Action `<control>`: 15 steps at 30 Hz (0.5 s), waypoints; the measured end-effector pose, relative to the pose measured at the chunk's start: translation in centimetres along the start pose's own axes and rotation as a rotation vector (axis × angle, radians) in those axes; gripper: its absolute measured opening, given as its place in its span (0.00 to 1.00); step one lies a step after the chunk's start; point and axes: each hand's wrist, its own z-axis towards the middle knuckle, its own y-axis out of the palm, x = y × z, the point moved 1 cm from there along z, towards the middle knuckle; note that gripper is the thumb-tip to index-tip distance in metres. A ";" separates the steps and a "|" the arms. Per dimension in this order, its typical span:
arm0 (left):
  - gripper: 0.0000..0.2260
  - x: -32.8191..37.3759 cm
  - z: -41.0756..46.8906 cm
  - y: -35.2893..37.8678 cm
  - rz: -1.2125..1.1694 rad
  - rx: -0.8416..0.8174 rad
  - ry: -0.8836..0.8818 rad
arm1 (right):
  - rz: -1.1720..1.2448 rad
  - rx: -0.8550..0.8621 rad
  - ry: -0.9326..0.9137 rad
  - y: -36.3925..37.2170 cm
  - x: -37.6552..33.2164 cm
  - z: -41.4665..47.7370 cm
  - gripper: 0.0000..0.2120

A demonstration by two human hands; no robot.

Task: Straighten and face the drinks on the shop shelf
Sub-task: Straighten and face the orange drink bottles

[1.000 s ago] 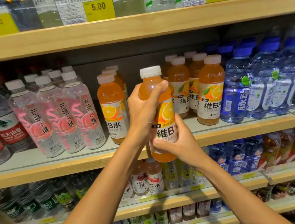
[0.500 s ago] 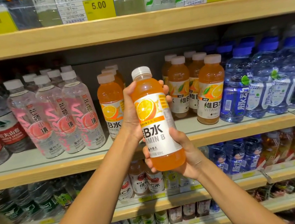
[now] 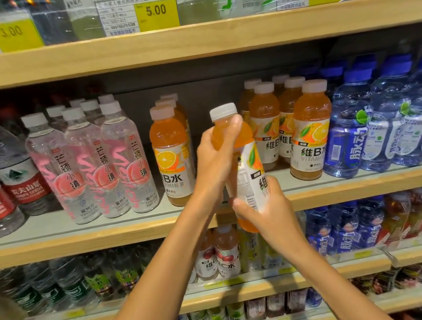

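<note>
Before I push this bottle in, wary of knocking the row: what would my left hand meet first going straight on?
Likely nothing at once: the left hand, gripping the held bottle, points into the gap on the shelf. The orange bottles right of the gap seem nearest; depth is unclear.

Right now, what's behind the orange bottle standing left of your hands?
Two more orange bottles stand behind the front bottle; only their caps and shoulders show. Their labels are covered.

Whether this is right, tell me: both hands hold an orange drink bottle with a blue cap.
Wrong on the cap: the head view shows it is white, not blue. The left hand and right hand both hold the orange drink bottle.
</note>
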 end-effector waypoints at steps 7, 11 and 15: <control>0.11 -0.2 0.5 1.0 -0.116 0.159 0.034 | 0.042 -0.045 -0.041 0.7 0.5 -1.1 0.31; 0.12 0.5 1.1 0.0 -0.259 -0.060 -0.080 | 0.451 -0.308 0.076 -1.0 -0.1 0.1 0.27; 0.18 1.4 1.6 -0.5 -0.513 -0.380 -0.197 | 0.893 -0.662 0.281 -2.0 -0.6 1.0 0.37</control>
